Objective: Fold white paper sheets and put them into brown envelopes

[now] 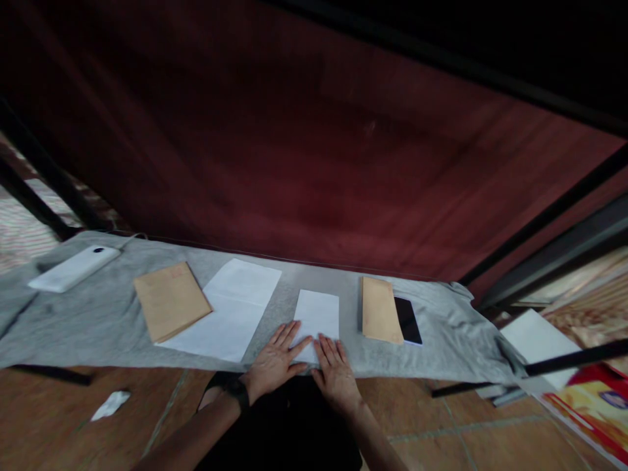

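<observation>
A folded sheet of white paper (318, 311) lies flat on the grey cloth in front of me. My left hand (275, 361) rests on its near left part, fingers stretched out and apart. On the near right part lies my right hand (336, 373), its fingers also extended against the paper. Left of them is a larger white sheet (235, 314) with a crease across it. Brown envelopes (171, 299) overlap that sheet's left side. To the right sits another brown envelope stack (380, 311), partly over a dark-screened phone (408, 320).
A white device (73, 268) with a cable rests at the cloth's left end. The narrow table is covered by grey cloth (451, 333), with a dark red panel (314, 163) behind it. Dark metal bars flank both sides. Crumpled tissue (110, 405) lies on the tiled floor.
</observation>
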The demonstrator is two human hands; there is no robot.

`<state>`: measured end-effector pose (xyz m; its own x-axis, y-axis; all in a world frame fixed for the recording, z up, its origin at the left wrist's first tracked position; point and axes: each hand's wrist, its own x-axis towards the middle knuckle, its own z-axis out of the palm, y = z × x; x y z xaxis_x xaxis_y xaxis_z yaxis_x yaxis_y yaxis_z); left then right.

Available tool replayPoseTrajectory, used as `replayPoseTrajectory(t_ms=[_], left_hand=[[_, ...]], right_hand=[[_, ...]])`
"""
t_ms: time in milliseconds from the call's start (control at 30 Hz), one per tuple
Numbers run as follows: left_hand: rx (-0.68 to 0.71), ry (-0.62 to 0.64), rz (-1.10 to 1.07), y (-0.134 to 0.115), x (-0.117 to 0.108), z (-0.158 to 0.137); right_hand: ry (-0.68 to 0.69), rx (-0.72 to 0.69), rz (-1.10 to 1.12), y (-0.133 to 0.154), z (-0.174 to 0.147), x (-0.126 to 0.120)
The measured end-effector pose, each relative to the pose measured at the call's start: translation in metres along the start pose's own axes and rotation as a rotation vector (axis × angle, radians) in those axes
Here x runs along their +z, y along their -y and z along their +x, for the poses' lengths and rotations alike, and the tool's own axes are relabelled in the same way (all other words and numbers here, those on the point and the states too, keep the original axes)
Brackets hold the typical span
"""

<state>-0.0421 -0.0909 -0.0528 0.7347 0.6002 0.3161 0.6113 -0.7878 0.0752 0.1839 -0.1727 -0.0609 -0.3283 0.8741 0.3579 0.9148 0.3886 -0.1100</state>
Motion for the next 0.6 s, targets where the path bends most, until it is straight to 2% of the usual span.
replayPoseTrajectory(t_ms=[233, 400, 500, 600], left_hand=[[-0.049, 0.003, 0.035, -0.001, 0.003, -0.005], [-0.103, 0.007, -0.005, -0.001, -0.001, -0.007], [-0.137, 0.023, -0.040, -0.002, -0.006, 0.005], [-0.136, 0.029, -0.088, -0.007, -0.006, 0.030]], right_hand=[[0.029, 0.011, 0.036, -0.017, -0.010, -0.005], [0.040, 0.032, 0.057, -0.018, -0.013, -0.015], [0.018, 0.050, 0.072, -0.015, -0.006, -0.023], [-0.008, 0.084, 0.076, -0.010, 0.005, -0.025]])
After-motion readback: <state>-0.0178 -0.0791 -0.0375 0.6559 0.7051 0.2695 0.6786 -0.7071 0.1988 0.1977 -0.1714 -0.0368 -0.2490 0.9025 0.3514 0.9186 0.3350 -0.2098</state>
